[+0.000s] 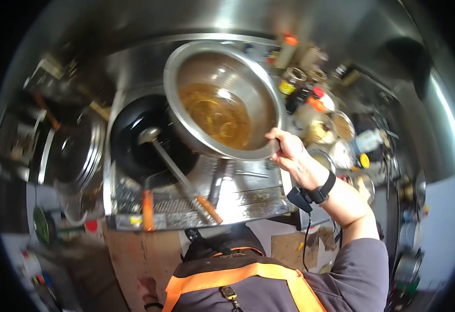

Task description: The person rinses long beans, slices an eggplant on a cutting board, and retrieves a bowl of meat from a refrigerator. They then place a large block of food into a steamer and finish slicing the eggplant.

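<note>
Here, right fingers (276, 134) pinch a shiny bowl (261, 99) of amber liquid (214, 115) by its rim.

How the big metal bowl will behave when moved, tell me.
The metal bowl looks rigid, so should barely flex. Its golden liquid may slosh. Gripped at the rim by the right hand, it could tip.
</note>
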`<state>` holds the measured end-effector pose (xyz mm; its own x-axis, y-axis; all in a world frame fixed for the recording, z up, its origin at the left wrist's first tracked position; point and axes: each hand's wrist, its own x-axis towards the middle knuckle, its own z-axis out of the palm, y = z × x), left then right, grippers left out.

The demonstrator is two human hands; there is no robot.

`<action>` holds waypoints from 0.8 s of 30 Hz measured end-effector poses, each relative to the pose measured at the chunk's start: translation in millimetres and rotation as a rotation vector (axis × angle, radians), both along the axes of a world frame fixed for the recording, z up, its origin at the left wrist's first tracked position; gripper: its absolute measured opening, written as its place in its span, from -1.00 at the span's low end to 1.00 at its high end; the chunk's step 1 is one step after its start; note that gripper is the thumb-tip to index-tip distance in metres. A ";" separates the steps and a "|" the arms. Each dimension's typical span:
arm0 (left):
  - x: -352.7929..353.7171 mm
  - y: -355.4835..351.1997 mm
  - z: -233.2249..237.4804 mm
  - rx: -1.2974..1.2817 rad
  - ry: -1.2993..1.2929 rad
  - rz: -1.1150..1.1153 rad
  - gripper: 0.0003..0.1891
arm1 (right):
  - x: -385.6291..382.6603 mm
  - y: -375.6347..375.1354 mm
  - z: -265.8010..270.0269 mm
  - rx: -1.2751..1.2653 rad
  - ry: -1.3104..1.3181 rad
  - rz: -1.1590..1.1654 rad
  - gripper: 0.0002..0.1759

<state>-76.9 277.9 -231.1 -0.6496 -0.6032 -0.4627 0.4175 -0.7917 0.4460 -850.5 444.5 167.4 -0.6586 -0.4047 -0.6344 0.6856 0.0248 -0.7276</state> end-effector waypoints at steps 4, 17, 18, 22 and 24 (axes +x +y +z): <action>-147.1 37.0 89.5 0.110 -0.971 0.102 -0.47 | -51.9 59.0 56.5 -0.242 0.061 -0.171 -0.88; -338.1 38.8 129.6 -0.231 -1.225 -0.339 -0.49 | -345.2 309.5 72.4 0.081 0.507 -0.519 -0.85; -339.1 38.1 135.2 -0.248 -1.229 -0.349 -0.50 | -379.7 327.6 55.0 0.113 0.510 -0.572 -0.85; -324.8 42.5 165.7 -0.266 -1.344 -0.254 -0.46 | -463.8 366.1 -16.4 0.132 0.510 -0.830 -0.90; -285.5 40.4 155.5 -0.329 -1.396 -0.242 -0.45 | -489.2 362.9 -36.8 0.153 0.453 -1.009 -0.89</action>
